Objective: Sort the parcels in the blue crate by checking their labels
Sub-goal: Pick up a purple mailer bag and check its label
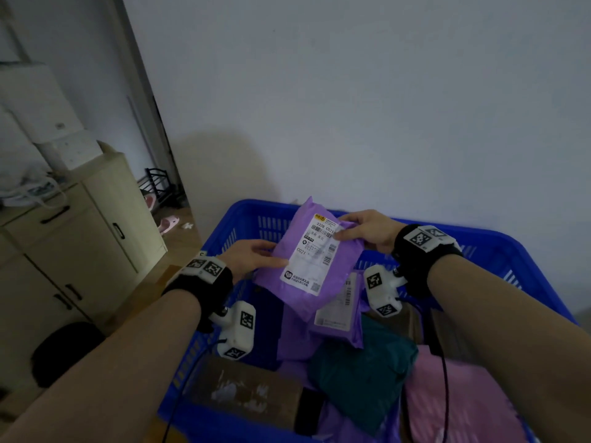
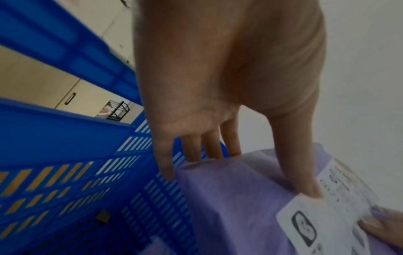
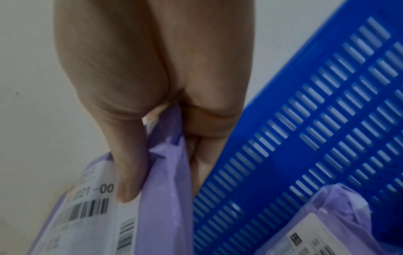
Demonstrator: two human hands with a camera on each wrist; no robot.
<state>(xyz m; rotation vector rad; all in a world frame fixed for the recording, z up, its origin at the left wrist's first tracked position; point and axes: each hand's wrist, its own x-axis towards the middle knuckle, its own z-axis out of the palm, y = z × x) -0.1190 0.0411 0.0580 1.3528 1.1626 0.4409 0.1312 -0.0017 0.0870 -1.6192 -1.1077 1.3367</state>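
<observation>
A purple parcel with a white barcode label is held up above the blue crate, label facing me. My left hand pinches its left edge, thumb on the front and fingers behind. My right hand pinches the top right corner, thumb pressed on the label and fingers behind the plastic. The crate wall shows in both wrist views. More parcels lie in the crate: another purple one, a teal one, a pink one and a brown box.
A beige cabinet with black handles stands at the left, a black round object on the floor before it. A white wall rises right behind the crate. A black rack and pink slippers sit in the doorway.
</observation>
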